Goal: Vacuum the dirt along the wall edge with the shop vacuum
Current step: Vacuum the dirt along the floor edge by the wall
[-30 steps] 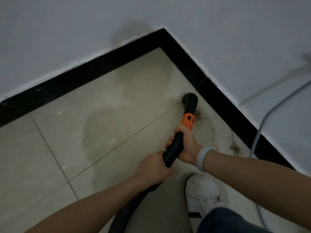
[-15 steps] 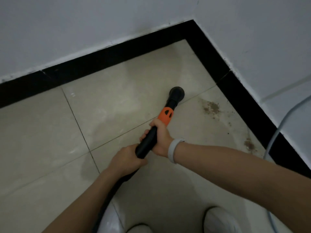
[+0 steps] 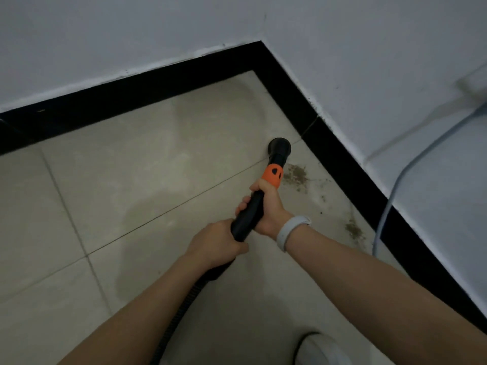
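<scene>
A black vacuum wand (image 3: 249, 214) with an orange collar (image 3: 272, 176) ends in a round black nozzle (image 3: 279, 148) that rests on the beige tile floor close to the black skirting (image 3: 340, 164) of the right wall. My right hand (image 3: 267, 206) grips the wand just below the collar. My left hand (image 3: 216, 243) grips it lower down, where the ribbed hose (image 3: 179, 320) begins. A patch of brown dirt (image 3: 296, 176) lies just right of the collar. A smaller dirt patch (image 3: 354, 230) lies farther back along the skirting.
Two white walls meet in a corner at the top middle, both lined with black skirting. A grey cable (image 3: 390, 206) runs down the right wall to the floor beside the smaller dirt patch. My white shoe (image 3: 320, 350) shows at the bottom edge.
The nozzle has moved right, back toward the right wall's skirting, and now sits just left of the larger dirt patch. Both hands keep their grip on the wand.
</scene>
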Demonstrator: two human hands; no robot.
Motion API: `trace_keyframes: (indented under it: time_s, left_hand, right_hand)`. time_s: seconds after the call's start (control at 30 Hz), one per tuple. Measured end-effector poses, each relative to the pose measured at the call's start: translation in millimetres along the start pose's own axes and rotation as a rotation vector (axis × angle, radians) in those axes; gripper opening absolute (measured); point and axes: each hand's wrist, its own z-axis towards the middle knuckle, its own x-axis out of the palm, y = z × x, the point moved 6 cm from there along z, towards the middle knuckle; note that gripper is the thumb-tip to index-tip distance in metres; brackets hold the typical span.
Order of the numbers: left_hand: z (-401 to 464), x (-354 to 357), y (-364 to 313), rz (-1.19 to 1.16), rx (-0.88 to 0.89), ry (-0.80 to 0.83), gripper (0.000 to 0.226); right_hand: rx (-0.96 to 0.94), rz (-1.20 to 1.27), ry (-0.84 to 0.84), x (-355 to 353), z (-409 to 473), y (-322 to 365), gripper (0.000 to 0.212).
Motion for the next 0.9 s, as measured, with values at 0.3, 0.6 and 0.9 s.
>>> trace_keyframes:
  time_s: [0.3, 0.6, 0.9]
  left_hand:
    - [66.1, -28.7, -36.5, 0.085, 0.022, -0.012, 0.023]
    - [41.9, -49.0, 3.1, 0.023, -0.031, -0.154, 0.017]
    - [-29.8, -11.0, 50.0, 0.087, -0.031, -0.067, 0.018]
  right_hand:
    - [-0.067, 0.066, 0.037, 5.3, 34.6, 62.9, 0.02]
    - [-0.009, 0.02, 0.127, 52.6, 35.6, 35.6, 0.023]
    - [0.013, 0.122, 0.04, 30.3, -5.9, -52.7, 0.021]
